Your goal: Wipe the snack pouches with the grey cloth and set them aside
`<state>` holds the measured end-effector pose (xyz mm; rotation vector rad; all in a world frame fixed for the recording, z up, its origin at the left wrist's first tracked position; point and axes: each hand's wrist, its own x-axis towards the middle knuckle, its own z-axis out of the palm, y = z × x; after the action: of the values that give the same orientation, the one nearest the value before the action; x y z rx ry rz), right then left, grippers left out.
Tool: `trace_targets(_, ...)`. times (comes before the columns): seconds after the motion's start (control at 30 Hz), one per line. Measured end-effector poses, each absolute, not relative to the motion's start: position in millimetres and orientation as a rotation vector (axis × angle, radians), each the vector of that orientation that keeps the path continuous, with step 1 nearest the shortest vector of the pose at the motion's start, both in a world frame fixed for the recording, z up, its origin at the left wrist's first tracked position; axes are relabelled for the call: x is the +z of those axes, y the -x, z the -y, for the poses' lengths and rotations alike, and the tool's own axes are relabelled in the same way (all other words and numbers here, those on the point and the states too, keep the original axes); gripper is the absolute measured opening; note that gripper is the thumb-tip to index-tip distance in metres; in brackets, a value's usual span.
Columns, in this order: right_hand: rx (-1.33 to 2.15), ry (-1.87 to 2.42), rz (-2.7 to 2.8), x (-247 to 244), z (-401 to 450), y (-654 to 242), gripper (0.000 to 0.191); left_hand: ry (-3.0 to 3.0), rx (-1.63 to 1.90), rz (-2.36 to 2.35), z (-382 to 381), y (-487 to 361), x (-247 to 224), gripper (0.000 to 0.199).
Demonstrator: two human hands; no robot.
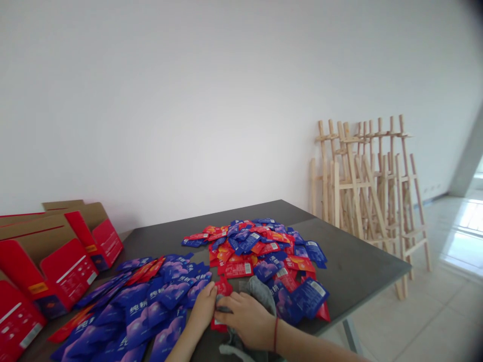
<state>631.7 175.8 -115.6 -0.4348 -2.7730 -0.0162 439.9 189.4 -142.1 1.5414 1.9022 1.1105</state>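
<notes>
A red packet (222, 287) lies on the dark table in front of me, partly covered by my hands. My left hand (206, 303) grips its left edge, fingertips close to my right hand. Bunched under my right hand (247, 318) is a grey cloth (262, 292), which its fingers press against the packet. A red band circles the right wrist. Beyond my hands spreads a mixed heap of red and blue packets (247, 241). To the left, blue packets (138, 309) overlap in rows, with a few red ones among them.
Open red cardboard boxes (70, 271) stand along the table's left side. The dark tabletop (339, 266) ends at an edge on the right. Several wooden easels (352, 186) lean by the white wall beyond it.
</notes>
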Motion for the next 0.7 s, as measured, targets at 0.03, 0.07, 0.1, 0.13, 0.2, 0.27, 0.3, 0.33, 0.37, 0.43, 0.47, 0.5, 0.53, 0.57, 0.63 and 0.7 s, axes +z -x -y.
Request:
trace_targets(0.03, -0.025, 0.358, 2.796, -115.5, -173.8, -637.4, 0.043, -1.524, 1.109, -1.910, -190.0, -439.4, -143.4, 0.025)
trace_targets(0.07, -0.028, 0.295, 2.815, -115.5, -172.6, -642.4, 0.040, -1.505, 1.106, -1.912, -190.4, -439.1, -144.7, 0.025)
trace_targets(0.1, -0.024, 0.253, 2.830, -115.8, -172.2, -646.7, 0.037, -1.485, 1.100, -1.910, -190.5, -439.1, -146.0, 0.027)
trace_targets(0.13, -0.014, 0.237, 2.839, -116.3, -172.3, -650.3, 0.036, -1.467, 1.092, -1.907, -190.4, -439.4, -147.6, 0.028)
trace_targets(0.2, 0.026, 0.287, 2.837, -118.0, -173.6, -655.1, 0.034, -1.432, 1.063, -1.891, -189.9, -440.8, -151.1, 0.032)
trace_targets(0.27, 0.080, 0.417, 2.805, -119.9, -174.7, -657.0, 0.032, -1.401, 1.024, -1.859, -189.7, -443.0, -154.8, 0.035)
trace_targets(0.3, 0.107, 0.489, 2.782, -120.7, -174.9, -656.9, 0.030, -1.388, 1.010, -1.840, -189.8, -444.0, -156.4, 0.035)
trace_targets(0.33, 0.130, 0.559, 2.758, -121.1, -174.8, -656.2, 0.029, -1.377, 1.004, -1.819, -190.1, -444.9, -157.6, 0.034)
trace_targets(0.37, 0.149, 0.622, 2.735, -121.4, -174.5, -655.1, 0.027, -1.369, 1.005, -1.800, -190.4, -445.6, -158.4, 0.033)
trace_targets(0.43, 0.179, 0.728, 2.698, -121.4, -174.2, -651.7, 0.025, -1.356, 1.026, -1.766, -191.1, -446.2, -158.7, 0.032)
trace_targets(0.47, 0.193, 0.771, 2.680, -121.4, -174.5, -649.8, 0.024, -1.351, 1.038, -1.753, -191.3, -446.3, -158.4, 0.032)
trace_targets(0.5, 0.209, 0.810, 2.658, -121.4, -175.2, -647.8, 0.023, -1.348, 1.050, -1.744, -191.3, -446.2, -157.9, 0.033)
trace_targets(0.53, 0.226, 0.847, 2.633, -121.5, -176.4, -645.9, 0.023, -1.347, 1.060, -1.740, -191.1, -446.2, -157.4, 0.033)
trace_targets(0.57, 0.241, 0.886, 2.604, -121.7, -178.0, -644.2, 0.023, -1.347, 1.069, -1.740, -190.8, -446.2, -157.0, 0.033)
trace_targets(0.63, 0.257, 0.973, 2.562, -122.0, -181.4, -641.0, 0.025, -1.352, 1.077, -1.757, -189.5, -446.9, -156.2, 0.033)
trace_targets(0.7, 0.250, 1.045, 2.551, -121.9, -183.7, -638.5, 0.026, -1.366, 1.069, -1.792, -187.5, -448.0, -155.0, 0.034)
